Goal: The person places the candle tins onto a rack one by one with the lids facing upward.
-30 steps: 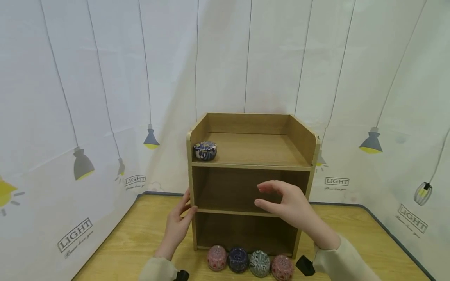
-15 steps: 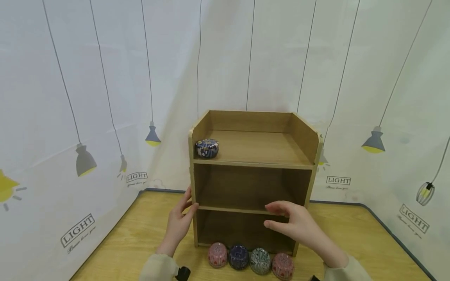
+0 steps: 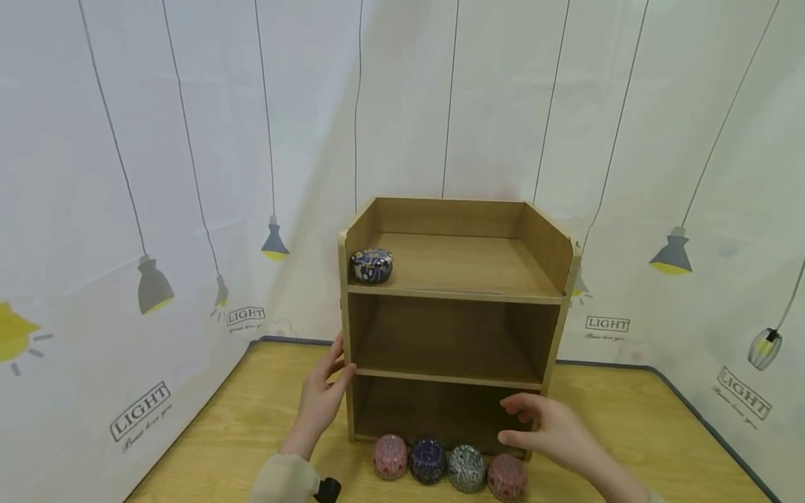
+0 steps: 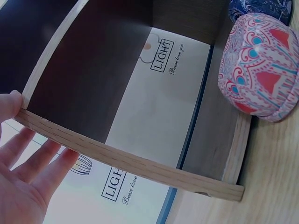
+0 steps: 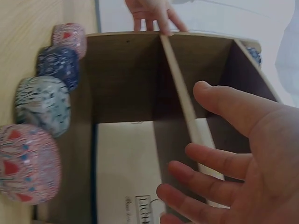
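Observation:
My left hand (image 3: 319,398) holds the left side board of a small wooden shelf unit (image 3: 449,297). Its thumb lies at the board's front edge, level with the middle shelf, and the fingers (image 4: 51,170) are against the outer face. My right hand (image 3: 553,429) hovers with nothing in it, thumb and fingers apart, before the lower right of the unit. Below and left of it is a pink patterned tin (image 3: 506,478), the right end of a row with a green-white tin (image 3: 467,468), a dark blue tin (image 3: 428,461) and another pink tin (image 3: 390,456).
On the top shelf's left end stands a blue patterned tin (image 3: 372,266). The row of tins is on the wooden table (image 3: 220,433), close in front of the unit's base. A pale wall sheet (image 3: 402,105) printed with lamps surrounds the table's back and sides.
My right hand has moved down and to the right, from before the middle compartment to near the right-end pink tin. My left hand keeps its place on the shelf unit.

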Action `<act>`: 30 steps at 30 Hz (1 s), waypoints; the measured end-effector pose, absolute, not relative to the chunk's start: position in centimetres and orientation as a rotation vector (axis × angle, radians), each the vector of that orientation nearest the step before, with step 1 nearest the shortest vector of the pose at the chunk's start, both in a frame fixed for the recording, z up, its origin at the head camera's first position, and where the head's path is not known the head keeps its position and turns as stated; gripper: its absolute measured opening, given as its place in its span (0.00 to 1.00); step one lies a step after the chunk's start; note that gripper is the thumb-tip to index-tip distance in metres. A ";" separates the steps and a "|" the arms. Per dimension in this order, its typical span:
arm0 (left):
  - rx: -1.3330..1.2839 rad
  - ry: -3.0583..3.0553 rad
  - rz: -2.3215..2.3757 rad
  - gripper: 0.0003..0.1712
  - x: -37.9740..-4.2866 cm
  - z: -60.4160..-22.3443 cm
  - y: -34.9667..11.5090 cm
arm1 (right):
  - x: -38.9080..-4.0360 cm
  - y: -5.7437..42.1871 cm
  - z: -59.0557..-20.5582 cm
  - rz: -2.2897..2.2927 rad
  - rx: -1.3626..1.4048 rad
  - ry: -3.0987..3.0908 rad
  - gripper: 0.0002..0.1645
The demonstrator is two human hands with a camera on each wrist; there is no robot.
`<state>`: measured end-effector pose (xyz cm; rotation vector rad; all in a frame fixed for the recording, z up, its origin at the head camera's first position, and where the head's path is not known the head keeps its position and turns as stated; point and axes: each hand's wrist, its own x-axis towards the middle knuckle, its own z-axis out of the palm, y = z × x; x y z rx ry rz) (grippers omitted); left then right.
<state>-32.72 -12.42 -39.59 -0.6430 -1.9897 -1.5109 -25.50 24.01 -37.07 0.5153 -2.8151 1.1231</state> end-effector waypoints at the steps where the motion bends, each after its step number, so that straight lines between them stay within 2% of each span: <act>1: -0.645 -1.988 -1.508 0.32 -32.7 -39.7 -12.4 | -25.5 24.2 -37.4 1.140 0.518 -2.822 0.30; 16: -0.642 -1.988 -1.537 0.31 -32.7 -39.6 -12.5 | -26.5 25.7 -41.4 1.240 0.621 -2.885 0.30; 30: -0.616 -2.021 -1.573 0.32 -32.6 -39.7 -12.5 | -26.9 26.0 -43.8 1.316 0.607 -2.943 0.31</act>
